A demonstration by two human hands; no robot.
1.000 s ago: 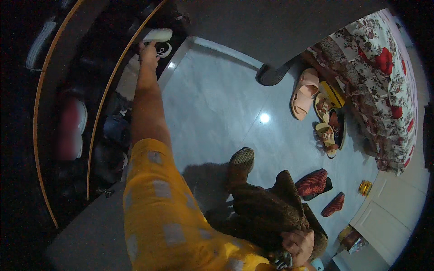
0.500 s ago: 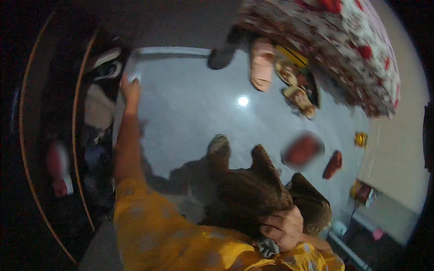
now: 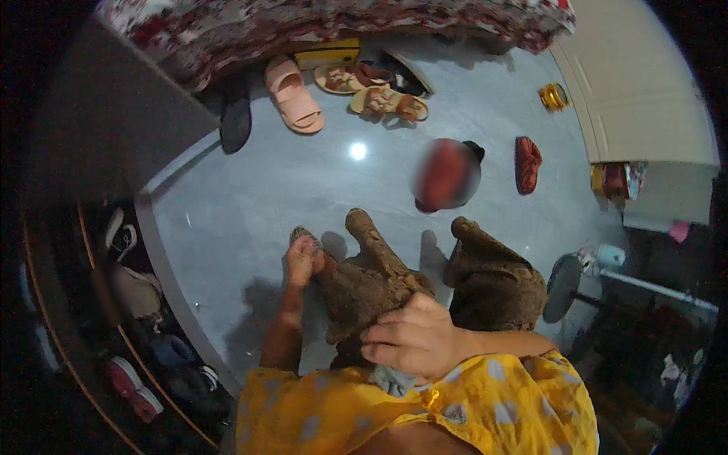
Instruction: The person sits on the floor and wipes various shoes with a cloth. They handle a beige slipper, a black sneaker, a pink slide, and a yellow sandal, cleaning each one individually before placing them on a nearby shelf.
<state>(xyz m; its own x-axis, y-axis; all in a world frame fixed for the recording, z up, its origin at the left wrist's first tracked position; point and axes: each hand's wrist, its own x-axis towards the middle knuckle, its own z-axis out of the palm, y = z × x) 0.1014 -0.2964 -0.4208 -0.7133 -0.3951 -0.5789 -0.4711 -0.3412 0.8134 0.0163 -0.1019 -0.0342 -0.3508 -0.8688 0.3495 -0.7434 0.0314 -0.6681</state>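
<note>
My left hand reaches down to a grey patterned slip-on shoe at the foot of my left leg. Its fingers are closed around the shoe's upper part, which they partly hide. My right hand lies across the brown trousers, fingers bent and close together. A bunched grey cloth item sticks out from under this hand, on the side near my body. What kind of item it is does not show.
Pink slides and strappy sandals lie ahead, by a floral-draped piece of furniture. Right of centre is a dark red item. A shoe rack stands left, a black round base right.
My left hand has come from the rack's far end down to the patterned shoe and closed on it. My right hand stays by the grey item. The view has turned to the right.
</note>
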